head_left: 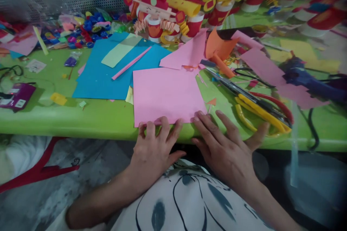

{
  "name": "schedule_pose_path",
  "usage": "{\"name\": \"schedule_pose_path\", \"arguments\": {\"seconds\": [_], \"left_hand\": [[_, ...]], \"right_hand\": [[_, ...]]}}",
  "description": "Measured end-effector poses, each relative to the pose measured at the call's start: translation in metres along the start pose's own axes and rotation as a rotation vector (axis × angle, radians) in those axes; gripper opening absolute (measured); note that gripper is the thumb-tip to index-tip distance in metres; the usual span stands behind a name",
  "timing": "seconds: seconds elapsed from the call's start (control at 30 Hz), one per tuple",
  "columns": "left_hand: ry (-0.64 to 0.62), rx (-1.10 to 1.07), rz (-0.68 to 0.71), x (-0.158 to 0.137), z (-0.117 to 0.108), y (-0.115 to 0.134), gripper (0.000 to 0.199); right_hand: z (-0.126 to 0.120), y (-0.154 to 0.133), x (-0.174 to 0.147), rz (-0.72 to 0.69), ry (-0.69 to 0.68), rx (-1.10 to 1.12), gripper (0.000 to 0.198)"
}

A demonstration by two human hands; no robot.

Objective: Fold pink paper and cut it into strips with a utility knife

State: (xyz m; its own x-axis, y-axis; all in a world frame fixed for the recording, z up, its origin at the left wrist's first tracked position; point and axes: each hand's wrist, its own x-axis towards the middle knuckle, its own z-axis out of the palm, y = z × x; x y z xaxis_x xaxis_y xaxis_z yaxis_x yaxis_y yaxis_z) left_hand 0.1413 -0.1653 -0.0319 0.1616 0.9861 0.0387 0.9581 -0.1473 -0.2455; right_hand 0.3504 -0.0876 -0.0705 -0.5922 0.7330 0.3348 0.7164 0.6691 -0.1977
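A pink sheet of paper [168, 94] lies flat at the table's front edge. The fingertips of my left hand [154, 148] rest along its near edge, fingers spread and slightly bent. My right hand [227, 148] lies with its fingers apart at the sheet's near right corner, fingertips touching the corner. Neither hand grips anything. To the right of the sheet are scissors [264, 112] with yellow and red handles, the blades pointing away to the left. Behind the sheet lie blue sheets [103, 79], a pale green strip [121, 50] and a thin rolled pink strip [131, 63].
Red and yellow paper-craft figures on cups [193, 21] stand at the back. Colourful plastic caps [89, 25] are heaped at the back left. A blue glue gun [311, 75] and pink scraps [262, 65] lie right, a purple box [18, 95] left. Orange paper [219, 45] sits behind the scissors.
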Motion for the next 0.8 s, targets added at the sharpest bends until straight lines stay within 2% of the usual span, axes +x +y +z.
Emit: {"name": "schedule_pose_path", "arguments": {"seconds": [0.1, 0.2, 0.43, 0.63, 0.8], "left_hand": [[-0.047, 0.022, -0.005, 0.008, -0.005, 0.004, 0.11], [-0.082, 0.017, -0.012, 0.013, -0.009, 0.005, 0.114], [-0.021, -0.002, -0.014, 0.001, -0.002, -0.003, 0.1], [0.038, -0.013, -0.089, -0.018, 0.007, -0.019, 0.076], [0.083, 0.027, -0.119, -0.035, 0.015, -0.032, 0.071]], "right_hand": [[0.002, 0.004, 0.0, -0.032, 0.021, -0.028, 0.059], [0.001, 0.005, 0.0, -0.051, 0.026, -0.06, 0.059], [0.002, 0.006, 0.002, -0.042, 0.037, -0.014, 0.061], [0.002, 0.008, 0.004, -0.112, 0.074, -0.053, 0.065], [0.003, 0.01, 0.005, -0.132, 0.093, -0.06, 0.07]]}}
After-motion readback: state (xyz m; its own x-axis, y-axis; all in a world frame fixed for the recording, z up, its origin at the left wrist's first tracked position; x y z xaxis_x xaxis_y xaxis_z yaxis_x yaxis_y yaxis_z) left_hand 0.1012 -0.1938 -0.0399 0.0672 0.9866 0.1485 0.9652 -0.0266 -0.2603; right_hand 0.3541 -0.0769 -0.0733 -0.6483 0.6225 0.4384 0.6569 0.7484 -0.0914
